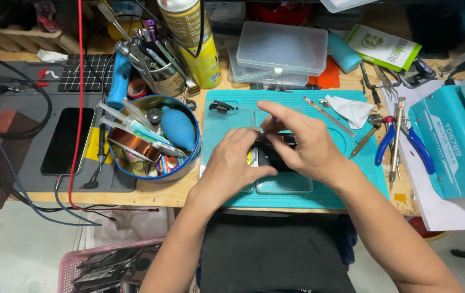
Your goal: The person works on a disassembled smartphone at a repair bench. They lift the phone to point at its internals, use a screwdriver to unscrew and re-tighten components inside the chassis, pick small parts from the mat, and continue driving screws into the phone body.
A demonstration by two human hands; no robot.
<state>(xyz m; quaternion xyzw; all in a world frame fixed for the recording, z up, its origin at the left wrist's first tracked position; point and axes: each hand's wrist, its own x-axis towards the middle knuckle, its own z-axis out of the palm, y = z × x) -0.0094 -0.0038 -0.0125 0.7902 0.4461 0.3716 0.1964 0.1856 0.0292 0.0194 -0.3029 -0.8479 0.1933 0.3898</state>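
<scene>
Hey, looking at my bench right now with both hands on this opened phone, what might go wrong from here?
Your left hand and right hand cover most of the dark phone, so a slip might go unseen. The small black part lies loose on the teal mat and may get brushed away. The round tin of tools crowds your left wrist; a nudge might tip something out.

bright overhead light, soft shadows, slight motion blur, wide-angle bending at edges.
</scene>
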